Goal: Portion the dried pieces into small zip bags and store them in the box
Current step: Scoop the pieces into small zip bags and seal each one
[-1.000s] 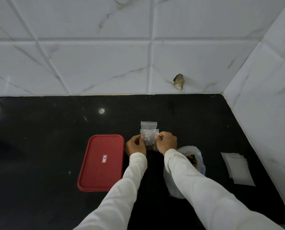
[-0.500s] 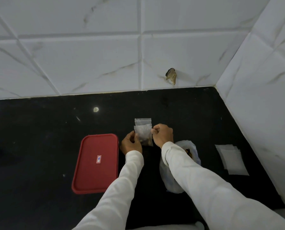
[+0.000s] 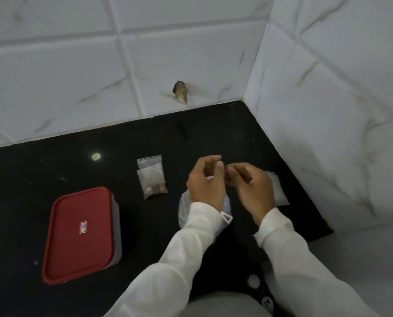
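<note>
Your left hand [image 3: 205, 181] & right hand [image 3: 251, 186] hover half-curled near counter's right edge; can't tell what they pinch. Filled zip bag [image 3: 152, 180] lies mid-counter: light, floppy, slippery; take by seal strip.

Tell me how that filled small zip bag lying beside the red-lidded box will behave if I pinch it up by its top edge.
The filled zip bag is thin clear film, so it will probably hang limp and fold. The few dried pieces sit at its bottom end, so it is likely light and bottom-weighted, swinging a little. Lying flat on the glossy black counter, it may slide rather than lift if pushed.
</note>
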`<state>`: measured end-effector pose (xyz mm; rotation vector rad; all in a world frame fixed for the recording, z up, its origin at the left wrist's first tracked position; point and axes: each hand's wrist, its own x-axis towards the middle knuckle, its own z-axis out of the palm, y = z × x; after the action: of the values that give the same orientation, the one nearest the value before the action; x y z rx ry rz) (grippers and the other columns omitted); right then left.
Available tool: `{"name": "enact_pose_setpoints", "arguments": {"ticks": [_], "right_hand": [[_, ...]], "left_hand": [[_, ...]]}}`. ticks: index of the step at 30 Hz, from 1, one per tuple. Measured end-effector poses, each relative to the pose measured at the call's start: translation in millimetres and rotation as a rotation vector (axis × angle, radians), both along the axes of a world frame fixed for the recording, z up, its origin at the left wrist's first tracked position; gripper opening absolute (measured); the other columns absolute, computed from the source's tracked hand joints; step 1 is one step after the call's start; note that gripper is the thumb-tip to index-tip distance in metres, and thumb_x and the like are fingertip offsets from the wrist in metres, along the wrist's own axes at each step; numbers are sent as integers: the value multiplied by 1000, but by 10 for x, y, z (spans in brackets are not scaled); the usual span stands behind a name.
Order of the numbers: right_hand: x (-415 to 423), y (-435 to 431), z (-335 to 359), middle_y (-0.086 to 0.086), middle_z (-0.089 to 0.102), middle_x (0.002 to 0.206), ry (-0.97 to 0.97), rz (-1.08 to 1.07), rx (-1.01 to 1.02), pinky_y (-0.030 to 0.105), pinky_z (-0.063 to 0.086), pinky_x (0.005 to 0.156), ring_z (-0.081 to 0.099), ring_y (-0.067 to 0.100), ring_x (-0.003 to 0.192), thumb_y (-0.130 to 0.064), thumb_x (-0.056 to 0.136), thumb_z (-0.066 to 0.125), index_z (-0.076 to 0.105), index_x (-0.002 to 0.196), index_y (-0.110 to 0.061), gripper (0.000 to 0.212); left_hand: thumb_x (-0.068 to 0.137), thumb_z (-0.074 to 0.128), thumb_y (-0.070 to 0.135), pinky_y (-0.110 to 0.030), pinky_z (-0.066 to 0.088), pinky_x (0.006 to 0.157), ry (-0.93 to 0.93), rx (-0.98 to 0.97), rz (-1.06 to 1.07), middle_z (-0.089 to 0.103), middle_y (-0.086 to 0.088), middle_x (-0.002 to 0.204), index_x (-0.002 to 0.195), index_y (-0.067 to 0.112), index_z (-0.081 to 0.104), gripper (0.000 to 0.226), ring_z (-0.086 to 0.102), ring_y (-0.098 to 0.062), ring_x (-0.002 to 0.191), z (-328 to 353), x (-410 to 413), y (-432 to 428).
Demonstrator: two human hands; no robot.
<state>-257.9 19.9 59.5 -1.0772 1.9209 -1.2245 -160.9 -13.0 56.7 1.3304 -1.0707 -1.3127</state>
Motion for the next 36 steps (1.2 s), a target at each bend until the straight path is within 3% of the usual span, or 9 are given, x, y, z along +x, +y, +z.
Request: {"name": "enact_pose_setpoints", "arguments": {"ticks": [2, 5, 8, 10, 13, 18, 24, 30, 36], "right_hand": [[-342, 120, -113, -8, 73, 87, 49, -87, 25, 23, 56, 77, 69, 1, 80, -23, 92, 63, 72, 95, -22, 9], [-835, 268, -401, -7, 72, 88, 147, -183, 115, 28, 55, 81, 67, 4, 80, -23, 91, 63, 71, 93, -22, 7], [-1187, 363, -713, 6, 72, 100, 232, -234, 185, 26, 48, 80, 64, 14, 87, -16, 90, 64, 70, 102, -13, 13], [-1333, 370, -889, 9, 70, 107, 269, -242, 233, 27, 47, 82, 64, 21, 94, -13, 89, 64, 68, 110, -8, 21], [-1465, 337, -1071, 13, 63, 120, 350, -226, 334, 38, 47, 94, 58, 29, 109, -17, 88, 65, 63, 120, -10, 33], [-1596, 313, -1185, 11, 58, 128, 281, -193, 408, 41, 48, 98, 55, 28, 115, -18, 88, 66, 56, 129, -13, 42], [-1690, 329, -1147, 8, 65, 118, 158, -145, 367, 27, 46, 84, 60, 18, 97, -16, 91, 63, 56, 129, -9, 39], [-1698, 358, -1119, 5, 67, 112, 134, -147, 323, 25, 45, 78, 56, 12, 91, -17, 92, 62, 63, 116, -13, 25], [-1622, 381, -944, -4, 66, 94, 129, -127, 253, 26, 48, 78, 64, 17, 93, -23, 90, 65, 67, 103, -15, 15]], "left_hand": [[94, 64, 13, -28, 57, 87, 70, 110, -117, 73, 5, 94, 101, 26, 70, 15, 70, -7, 92, -59, -303, 117], [96, 62, 15, -34, 54, 97, 43, 292, -243, 71, 7, 105, 103, 29, 68, 17, 67, -10, 103, -292, -701, 254], [93, 61, 17, -40, 52, 102, 48, 492, -263, 70, 1, 113, 95, 34, 66, 18, 65, -19, 110, -540, -1012, 361], [89, 61, 19, -42, 50, 104, 12, 547, -238, 68, -1, 120, 100, 32, 67, 17, 63, -23, 115, -677, -1158, 382], [97, 57, 20, -40, 46, 107, -107, 562, -220, 60, 0, 131, 129, 22, 62, 32, 57, -21, 122, -738, -1273, 363], [99, 55, 23, -39, 43, 110, -193, 577, -250, 55, -1, 140, 137, 22, 55, 38, 53, -22, 128, -825, -1368, 294], [98, 56, 25, -44, 49, 105, -179, 611, -232, 51, 0, 136, 137, 23, 55, 38, 54, -24, 124, -841, -1449, 246], [96, 57, 22, -43, 51, 100, -117, 648, -184, 54, 1, 128, 129, 26, 58, 33, 55, -21, 115, -854, -1491, 232], [95, 57, 18, -43, 51, 100, -56, 607, -134, 59, 0, 124, 110, 32, 59, 20, 57, -20, 112, -762, -1467, 245]]}}
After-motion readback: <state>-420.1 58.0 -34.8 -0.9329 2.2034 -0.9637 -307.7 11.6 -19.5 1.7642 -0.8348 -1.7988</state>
